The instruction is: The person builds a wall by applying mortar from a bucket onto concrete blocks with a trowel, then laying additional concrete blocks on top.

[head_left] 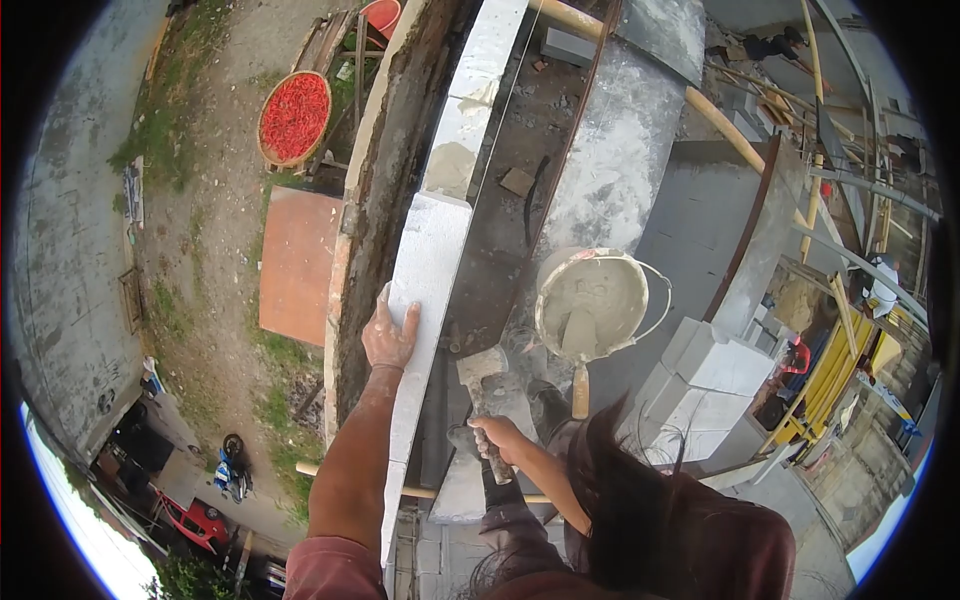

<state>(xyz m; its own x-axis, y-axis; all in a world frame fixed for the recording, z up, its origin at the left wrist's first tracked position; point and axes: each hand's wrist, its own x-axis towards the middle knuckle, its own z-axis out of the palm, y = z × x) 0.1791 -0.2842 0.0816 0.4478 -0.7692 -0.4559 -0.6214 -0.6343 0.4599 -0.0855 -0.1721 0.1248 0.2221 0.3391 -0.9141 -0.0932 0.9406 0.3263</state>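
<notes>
My left hand rests on the near left edge of a long white lightweight block, fingers stretched and thumb apart on its top. This block is part of a wall course running away from me. My right hand is wrapped round the handle of a mallet, whose head is caked with dried mortar. The mallet head is apart from the block, to its right. Beyond it stands a white bucket of wet grey mortar. A trowel with a wooden handle leans in the bucket.
A string line runs along the wall. Scaffold planks lie to the right, near stacked white blocks. Left and far below are the ground, a basket of red chilies and a motorcycle. Other people work at right.
</notes>
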